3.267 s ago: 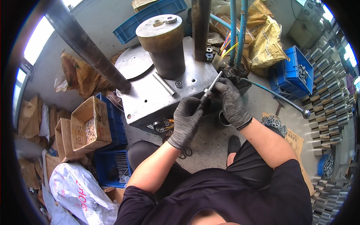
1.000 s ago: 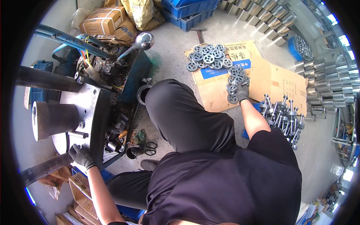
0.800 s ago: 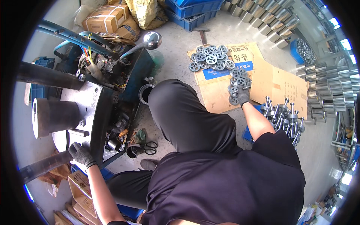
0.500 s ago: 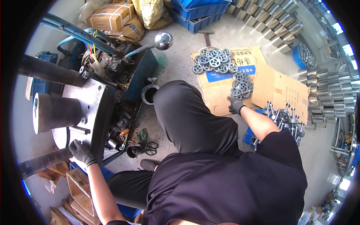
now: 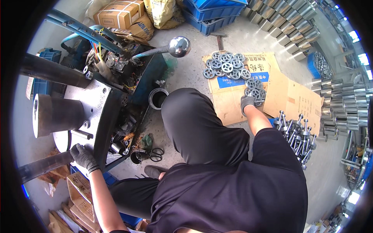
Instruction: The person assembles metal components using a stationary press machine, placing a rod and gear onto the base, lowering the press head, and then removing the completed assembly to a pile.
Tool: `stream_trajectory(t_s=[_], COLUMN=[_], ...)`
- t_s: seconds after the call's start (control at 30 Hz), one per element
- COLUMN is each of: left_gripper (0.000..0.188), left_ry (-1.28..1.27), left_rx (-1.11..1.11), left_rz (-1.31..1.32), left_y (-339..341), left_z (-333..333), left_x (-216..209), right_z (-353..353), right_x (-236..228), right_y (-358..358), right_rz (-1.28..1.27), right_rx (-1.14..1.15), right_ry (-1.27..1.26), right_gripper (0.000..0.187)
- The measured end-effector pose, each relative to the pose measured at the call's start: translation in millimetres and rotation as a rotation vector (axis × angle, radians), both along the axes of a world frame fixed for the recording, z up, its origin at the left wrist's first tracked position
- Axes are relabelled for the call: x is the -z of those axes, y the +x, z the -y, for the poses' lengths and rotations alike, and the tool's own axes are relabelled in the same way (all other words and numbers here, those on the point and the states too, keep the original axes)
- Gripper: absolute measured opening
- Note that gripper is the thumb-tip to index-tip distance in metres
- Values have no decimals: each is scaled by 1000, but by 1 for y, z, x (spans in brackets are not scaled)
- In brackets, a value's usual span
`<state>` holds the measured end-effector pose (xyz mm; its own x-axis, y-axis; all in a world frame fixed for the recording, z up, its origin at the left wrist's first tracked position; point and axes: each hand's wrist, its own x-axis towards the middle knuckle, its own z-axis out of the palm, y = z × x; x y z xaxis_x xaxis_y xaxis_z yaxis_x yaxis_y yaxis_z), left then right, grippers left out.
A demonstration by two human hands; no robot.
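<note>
My right hand (image 5: 247,105), in a dark grey glove, is at the near-left edge of a small pile of grey spoked metal wheels (image 5: 255,84). Its fingers curl over a wheel at that edge and partly hide it. The pile lies on flattened cardboard (image 5: 227,110), beside a larger heap of similar wheels (image 5: 227,66). My left hand (image 5: 83,157), gloved the same way, rests with fingers extended at the machine's metal plate (image 5: 77,99), against the end of a dark round post (image 5: 48,166). It holds nothing that I can see.
A ball-ended lever (image 5: 179,47) sticks out from the machine. Below it are an open can (image 5: 157,98) and scissors (image 5: 156,154). Metal spindles (image 5: 297,134) crowd the right, near stacked shiny cylinders (image 5: 344,103). A hammer (image 5: 220,40) and blue crates (image 5: 210,17) are at the back.
My right hand has moved forward from the cardboard's near edge onto the small wheel pile. The view has shifted slightly. My left hand stays at the post.
</note>
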<state>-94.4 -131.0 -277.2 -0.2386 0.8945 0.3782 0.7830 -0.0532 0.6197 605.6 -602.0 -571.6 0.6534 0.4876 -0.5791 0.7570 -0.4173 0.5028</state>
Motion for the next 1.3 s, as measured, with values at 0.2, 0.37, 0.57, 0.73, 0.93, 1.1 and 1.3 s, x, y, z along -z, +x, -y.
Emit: stream_trajectory(t_s=[0.2,0.37,0.57,0.73,0.93,1.1,1.3], left_gripper=[37,37,32,32,34,35,35], left_ry=[3,-21,3,2,35,49,19], left_rx=[26,-20,-4,32,36,30,17], left_rz=[-107,-99,-123,-117,-171,-179,-138], left_y=[-14,9,-6,-9,-7,-8,-10], left_z=[-9,0,0,-7,-5,-3,-2], left_x=[5,-6,-8,0,-2,-3,-2], right_z=[-11,-51,-84,-77,-89,-94,-78], right_x=[-16,-23,-16,-9,-40,-47,-54], right_y=[-8,-25,-36,-30,-28,-32,-19], right_rz=[-80,-177,-201,-169,-286,-223,-251], right_rx=[56,136,135,86,239,269,287], right_ry=[17,137,234,279,209,207,221], right_gripper=[82,78,73,71,83,94,95])
